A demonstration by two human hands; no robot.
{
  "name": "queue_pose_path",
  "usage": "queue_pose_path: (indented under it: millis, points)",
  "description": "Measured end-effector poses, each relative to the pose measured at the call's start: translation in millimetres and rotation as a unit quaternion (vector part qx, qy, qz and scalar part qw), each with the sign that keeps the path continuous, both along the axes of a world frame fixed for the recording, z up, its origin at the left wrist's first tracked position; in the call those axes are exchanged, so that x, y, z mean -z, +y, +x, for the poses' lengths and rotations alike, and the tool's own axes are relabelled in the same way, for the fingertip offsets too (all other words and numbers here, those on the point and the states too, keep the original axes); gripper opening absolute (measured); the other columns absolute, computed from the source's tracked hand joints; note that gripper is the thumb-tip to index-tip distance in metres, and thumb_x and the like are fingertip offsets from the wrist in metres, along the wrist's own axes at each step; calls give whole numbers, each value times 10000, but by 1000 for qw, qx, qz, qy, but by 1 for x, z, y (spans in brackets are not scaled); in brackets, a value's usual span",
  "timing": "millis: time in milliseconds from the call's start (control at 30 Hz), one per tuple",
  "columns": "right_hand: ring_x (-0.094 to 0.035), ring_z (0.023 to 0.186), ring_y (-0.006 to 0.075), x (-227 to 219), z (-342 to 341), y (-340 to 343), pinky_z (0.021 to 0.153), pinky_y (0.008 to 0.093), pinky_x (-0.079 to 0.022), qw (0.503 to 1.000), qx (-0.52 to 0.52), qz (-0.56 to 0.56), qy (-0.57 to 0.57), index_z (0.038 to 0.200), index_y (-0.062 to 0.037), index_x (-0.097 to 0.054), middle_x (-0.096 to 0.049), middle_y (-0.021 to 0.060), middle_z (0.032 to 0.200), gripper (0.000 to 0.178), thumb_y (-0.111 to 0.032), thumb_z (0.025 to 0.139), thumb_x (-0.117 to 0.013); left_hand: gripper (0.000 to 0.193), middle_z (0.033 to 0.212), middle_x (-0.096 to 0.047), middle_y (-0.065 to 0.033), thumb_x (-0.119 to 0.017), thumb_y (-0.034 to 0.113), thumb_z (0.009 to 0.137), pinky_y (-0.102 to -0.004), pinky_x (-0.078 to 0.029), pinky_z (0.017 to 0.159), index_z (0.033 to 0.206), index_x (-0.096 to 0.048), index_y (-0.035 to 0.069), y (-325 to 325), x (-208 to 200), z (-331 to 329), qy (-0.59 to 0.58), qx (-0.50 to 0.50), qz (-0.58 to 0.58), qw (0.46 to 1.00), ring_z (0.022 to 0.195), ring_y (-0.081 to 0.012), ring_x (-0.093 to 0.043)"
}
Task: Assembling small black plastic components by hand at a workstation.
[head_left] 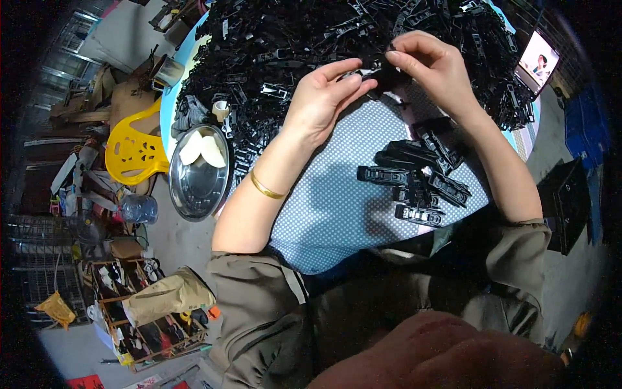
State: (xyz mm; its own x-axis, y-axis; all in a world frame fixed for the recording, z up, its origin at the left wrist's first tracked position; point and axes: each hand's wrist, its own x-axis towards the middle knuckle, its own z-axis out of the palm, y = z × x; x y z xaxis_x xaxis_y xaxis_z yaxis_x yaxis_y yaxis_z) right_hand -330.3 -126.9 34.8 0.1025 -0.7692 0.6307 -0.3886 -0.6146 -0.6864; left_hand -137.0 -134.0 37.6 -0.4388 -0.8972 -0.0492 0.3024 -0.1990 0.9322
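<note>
My left hand [319, 97] and my right hand [435, 65] are raised near each other over the table. Between their pinched fingertips is a small dark piece with a shiny light part [370, 70]; its exact kind is hard to make out against the black heap behind. That heap of black strap-like pieces with silvery fittings [278, 58] covers the far side of the table. Nearer me, below my right hand, a smaller group of such black pieces [418, 178] lies on the dotted cloth [324, 194].
Left of the cloth sits a round metal tray [197, 201] with white slices, beside a tape roll [221, 110] and a mug [168, 71]. A yellow chair [123, 155] stands beyond. A lit screen [538, 65] is at the right edge. A shoe rack [155, 337] stands lower left.
</note>
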Motion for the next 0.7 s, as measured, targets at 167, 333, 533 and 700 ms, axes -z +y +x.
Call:
queue_pose_path:
  millis: [167, 333, 533, 700]
  points:
    - [-535, 664, 41, -5, 9, 13, 612, 178, -434, 993, 21, 117, 0, 819, 0, -626, -600, -11, 715, 172, -158, 769, -673, 303, 1067, -545, -168, -473, 29, 878, -304, -481, 889, 1158, -454, -87, 2, 2, -3, 0, -46, -17, 999, 973, -242, -575]
    - [-539, 654, 43, 2, 8, 7, 592, 180, -434, 992, 53, 112, 9, 821, -2, -634, -608, -5, 707, 169, -155, 764, -678, 367, 1055, -533, -147, -466, 34, 877, -339, -439, 943, 1218, -393, -79, 3, 2, -2, 62, 17, -17, 998, 1003, -208, -538]
    - [-534, 627, 48, 4, 9, 6, 574, 185, -434, 990, 44, 132, 6, 805, 4, -639, -610, 3, 688, 177, -163, 764, -679, 447, 1114, -506, -147, -451, 7, 873, -336, -459, 921, 1283, -286, -63, -4, 5, 2, 41, 55, -15, 998, 970, -181, -551]
    - [-522, 556, 54, 4, 9, 8, 496, 210, -413, 986, 76, 112, 97, 744, -1, -621, -591, 24, 604, 191, -179, 743, -692, 455, 1118, -513, -159, -468, 1, 866, -303, -491, 871, 1281, -292, -56, -3, 9, -3, -7, 38, -43, 998, 970, -192, -561]
